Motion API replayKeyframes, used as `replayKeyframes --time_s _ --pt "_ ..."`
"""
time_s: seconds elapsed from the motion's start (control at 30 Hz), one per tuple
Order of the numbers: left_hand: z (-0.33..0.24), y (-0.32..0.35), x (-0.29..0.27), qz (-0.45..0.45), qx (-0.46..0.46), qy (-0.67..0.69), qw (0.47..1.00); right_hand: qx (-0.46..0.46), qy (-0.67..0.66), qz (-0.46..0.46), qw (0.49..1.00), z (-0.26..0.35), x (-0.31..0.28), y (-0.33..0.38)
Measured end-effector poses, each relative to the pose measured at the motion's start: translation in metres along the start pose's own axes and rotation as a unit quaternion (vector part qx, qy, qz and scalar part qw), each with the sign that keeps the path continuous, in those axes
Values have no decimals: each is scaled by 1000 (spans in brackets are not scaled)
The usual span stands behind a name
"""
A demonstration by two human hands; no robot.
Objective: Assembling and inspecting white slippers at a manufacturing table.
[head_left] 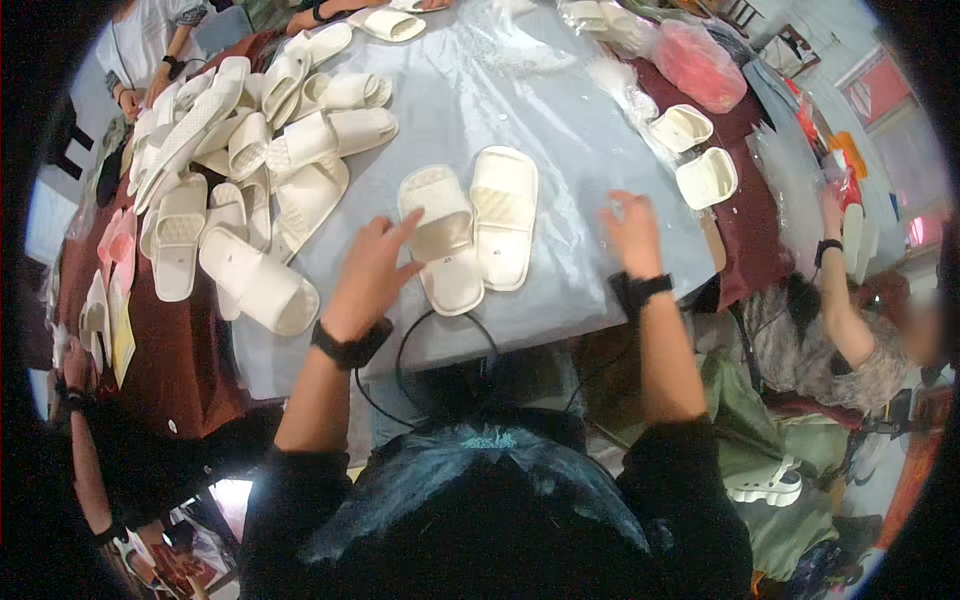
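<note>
Grey sheet (pixel 560 130) covered most of the table, used as the landmark here. It lay over a dark red cloth (pixel 190 360) that showed at the sheet's left and right edges.

Big heap of white slide sandals (pixel 235 150) sat on the sheet's left part, spilling onto the red cloth. Soles up, straps up, all mixed.

Pink plastic bag (pixel 697 62) lay off the sheet's far right corner, clear plastic bags (pixel 610 25) just beside it.

Pair of white slides (pixel 470 225) lay near the sheet's middle, toward the near edge. The two touched side by side, soles down, and the left one lapped over another sole at its near end.

Two more white slides (pixel 695 155) sat at the sheet's right edge, apart from the pair.

Left hand (pixel 372 270) was over the sheet just left of the pair, fingers loosely spread, fingertips at the left slide's strap. Contact looked likely, couldn't confirm. Nothing pinched.

Right hand (pixel 632 232) hovered over the sheet right of the pair, clear of it, fingers curled and apart, holding nothing.

Black wristbands on both wrists. Black cable (pixel 440 325) looped at the sheet's near edge.

Other people's hands were visible at the far left corner (pixel 160 80) and off the right edge (pixel 832 215).
</note>
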State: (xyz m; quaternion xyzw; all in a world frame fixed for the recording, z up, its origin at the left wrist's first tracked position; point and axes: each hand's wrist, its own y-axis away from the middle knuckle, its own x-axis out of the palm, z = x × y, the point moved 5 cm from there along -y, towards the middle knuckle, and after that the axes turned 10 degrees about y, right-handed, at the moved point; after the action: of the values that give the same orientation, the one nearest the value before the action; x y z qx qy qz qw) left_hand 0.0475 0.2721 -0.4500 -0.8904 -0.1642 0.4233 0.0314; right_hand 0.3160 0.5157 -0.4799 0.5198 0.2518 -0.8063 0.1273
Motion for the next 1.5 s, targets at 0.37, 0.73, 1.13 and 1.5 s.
replayKeyframes --time_s 0.37,0.73,1.13,1.5 --pt "-36 -60 65 41 93 -114 988 265 -190 -34 945 -157 50 -92" --pt "-9 -68 104 89 129 -252 955 127 -50 -172 976 -119 3 -61" --pt "-110 -27 60 63 120 -22 991 6 -97 63 993 13 -91 96" --pt "-79 29 61 111 135 206 963 -77 -285 269 917 82 -79 127"
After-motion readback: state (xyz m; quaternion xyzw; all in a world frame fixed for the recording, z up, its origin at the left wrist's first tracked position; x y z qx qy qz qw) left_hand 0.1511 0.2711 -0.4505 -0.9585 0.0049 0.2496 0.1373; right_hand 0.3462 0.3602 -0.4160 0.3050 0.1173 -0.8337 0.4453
